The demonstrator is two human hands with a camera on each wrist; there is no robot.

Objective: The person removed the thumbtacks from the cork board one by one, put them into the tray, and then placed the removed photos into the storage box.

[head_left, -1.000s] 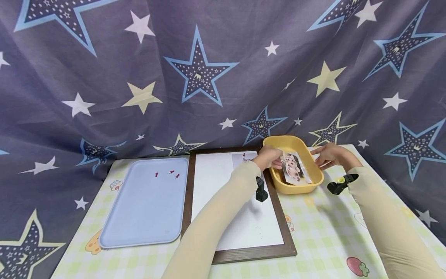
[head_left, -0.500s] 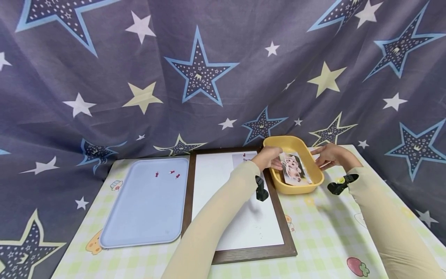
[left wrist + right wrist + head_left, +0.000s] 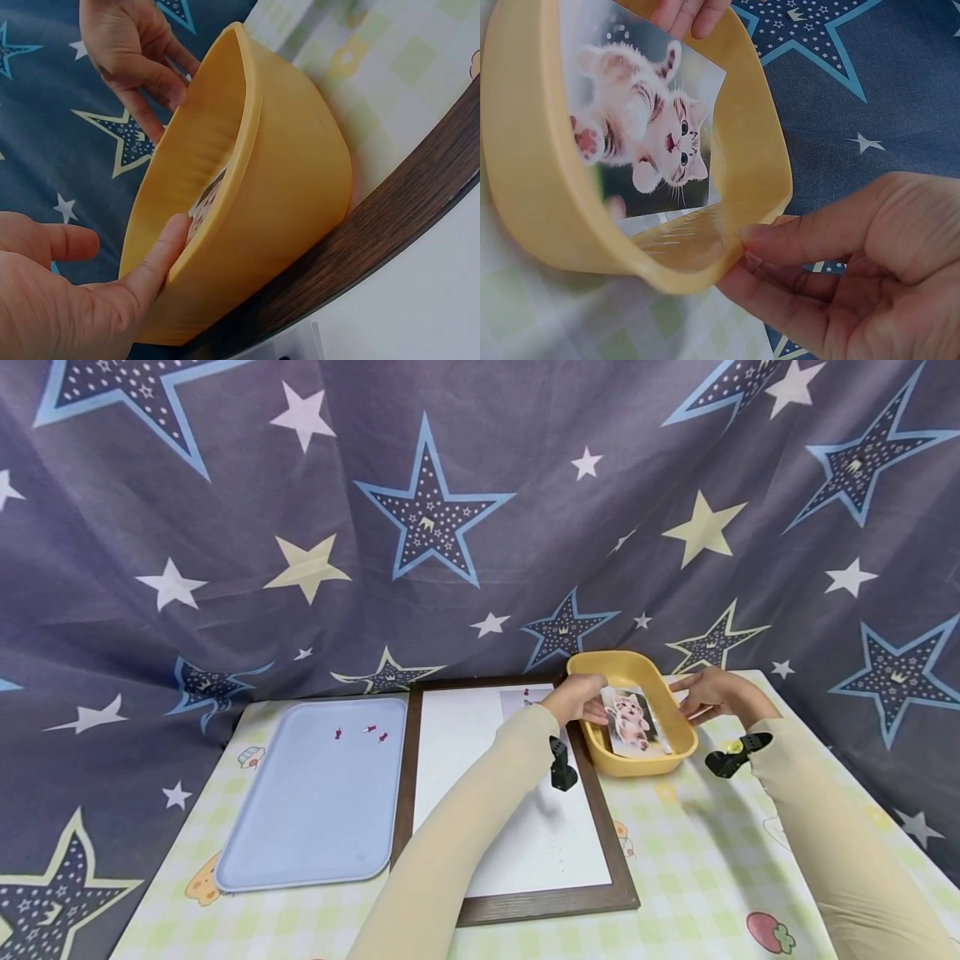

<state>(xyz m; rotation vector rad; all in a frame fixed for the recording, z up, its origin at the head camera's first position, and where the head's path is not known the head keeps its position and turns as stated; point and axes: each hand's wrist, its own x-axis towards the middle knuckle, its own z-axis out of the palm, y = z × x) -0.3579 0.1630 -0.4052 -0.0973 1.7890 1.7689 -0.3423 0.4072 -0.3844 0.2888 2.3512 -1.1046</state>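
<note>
A yellow plastic tub point(image 3: 675, 693) stands at the back right. In it lies a kitten photo point(image 3: 628, 718), face up and slanted against the wall; the right wrist view shows the kitten plainly point(image 3: 649, 131). My left hand point(image 3: 579, 697) reaches over the tub's near-left side and holds the photo by its edge, some fingers hidden. On the opposite side my right hand point(image 3: 716, 693) pinches the tub's rim, thumb on top and fingers underneath, as the right wrist view shows. Clear plastic point(image 3: 682, 236) glints beneath the photo.
A white board in a dark wooden frame point(image 3: 547, 906) lies beside the tub; a red pushpin point(image 3: 527, 692) sits on a picture at its top. On the left, a blue tray point(image 3: 307, 810) carries several red pushpins point(image 3: 371, 728). A starry curtain point(image 3: 450, 610) hangs behind.
The photo has shifted slightly and turned more squarely toward the head view, with its kitten now sharper. Both hands and the tub have stayed nearly in place.
</note>
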